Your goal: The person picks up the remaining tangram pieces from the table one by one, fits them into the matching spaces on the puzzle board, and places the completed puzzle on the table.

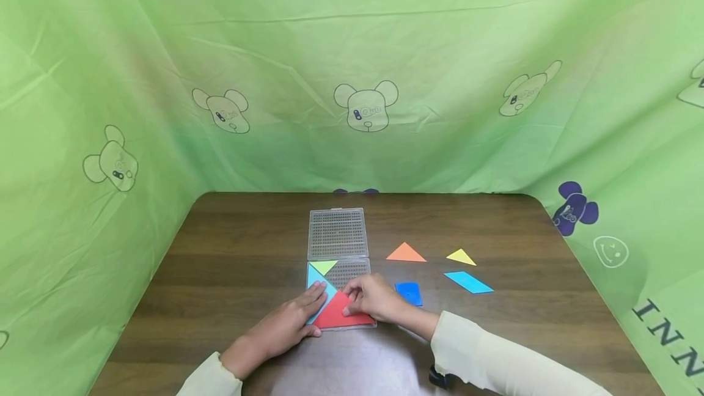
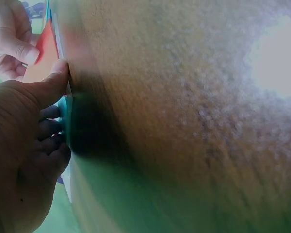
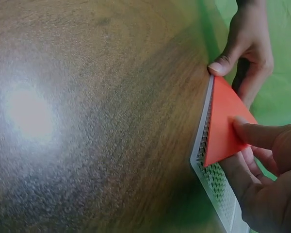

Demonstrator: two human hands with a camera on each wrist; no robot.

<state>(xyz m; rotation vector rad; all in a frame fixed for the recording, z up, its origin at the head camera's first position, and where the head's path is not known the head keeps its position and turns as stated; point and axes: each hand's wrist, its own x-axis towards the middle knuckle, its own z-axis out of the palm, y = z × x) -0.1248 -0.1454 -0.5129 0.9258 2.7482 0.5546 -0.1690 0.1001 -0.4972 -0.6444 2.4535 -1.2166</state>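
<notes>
My right hand (image 1: 376,298) pinches a red triangle tile (image 1: 338,315) between thumb and fingers. The red piece lies over the near part of a clear plastic case (image 1: 353,269); in the right wrist view, its corner tilts up from the case's textured floor. The fingers of my left hand (image 1: 286,321) rest nearly straight on a large light blue triangle tile (image 1: 315,276) along the case's left side. Its thumb touches the near left corner of the case, beside the red tile. A small yellow-green triangle tile (image 1: 324,266) lies at the case's far left.
Behind, the case's clear lid (image 1: 337,234) lies flat open. To the right on the wooden table (image 1: 247,231) are an orange triangle (image 1: 406,253), a yellow triangle (image 1: 462,256), a light blue parallelogram (image 1: 469,282) and a dark blue square (image 1: 409,293). Green cloth (image 1: 286,151) hangs around.
</notes>
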